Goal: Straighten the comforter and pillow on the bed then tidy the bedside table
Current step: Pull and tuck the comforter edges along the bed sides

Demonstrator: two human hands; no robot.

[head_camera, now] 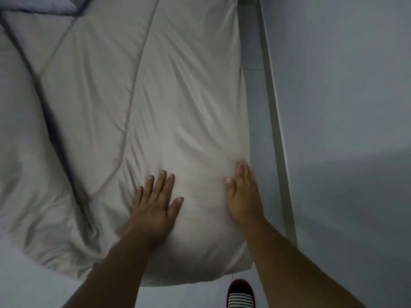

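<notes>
Grey comforter [155,96] lies long, running away from me. My left hand [155,201] and right hand [243,196] both rest flat on its near end, fingers straight, holding nothing.

The pale grey quilted comforter [138,103] lies spread, creased, its near corner overhanging.

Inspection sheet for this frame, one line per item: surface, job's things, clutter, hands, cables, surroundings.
Surface: bed hidden under comforter.
Job's things: comforter wrinkled, deep fold at left; pillow corner at top left; bedside table not in view.
Clutter: nothing seen.
Hands: left hand and right hand flat on comforter by its near edge, fingers straight.
Cables: nothing seen.
Surroundings: wall at right; red striped shoe below.
</notes>
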